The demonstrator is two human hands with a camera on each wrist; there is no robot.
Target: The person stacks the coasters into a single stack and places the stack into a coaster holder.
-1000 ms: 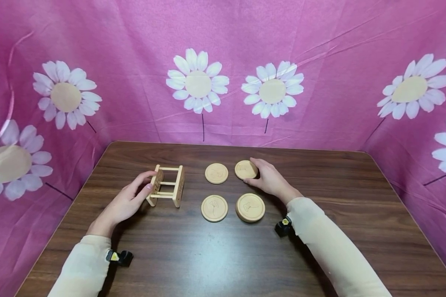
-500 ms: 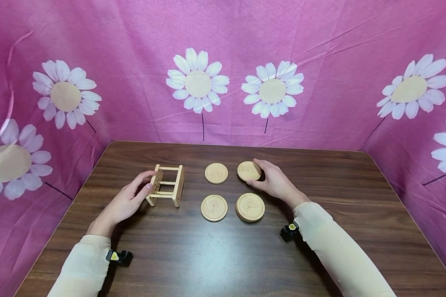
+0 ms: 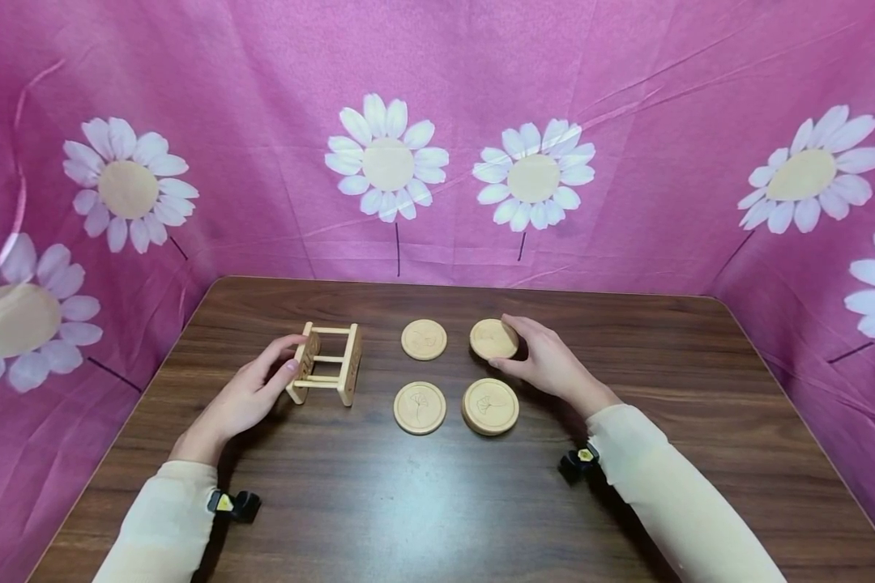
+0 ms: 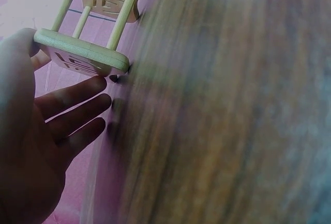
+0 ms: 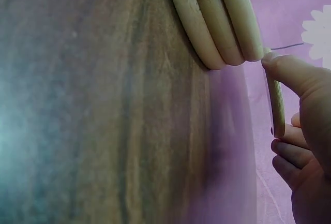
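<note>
My right hand [image 3: 550, 360] pinches a round wooden coaster [image 3: 492, 339] by its edge, between thumb and fingers; the right wrist view shows this coaster [image 5: 275, 100] edge-on. At the left, my left hand [image 3: 244, 397] has thumb and index finger at the outer side panel of a wooden coaster holder [image 3: 328, 359], a small rack with rods between two cut-out panels. Its remaining fingers stretch out beside the panel [image 4: 83, 53] in the left wrist view. Nearer to me than the held coaster is a coaster stack [image 3: 490, 406], three high in the right wrist view [image 5: 217, 22].
Two more coasters lie flat between holder and stack: one farther back [image 3: 424, 339], one nearer with an engraved leaf [image 3: 420, 408]. All stand on a dark wooden table [image 3: 408, 502]. A pink flowered cloth [image 3: 459, 243] hangs behind and at both sides.
My right hand has drawn the coaster slightly rightward and toward me. The left hand and the coaster holder stay where they were, as do the other coasters.
</note>
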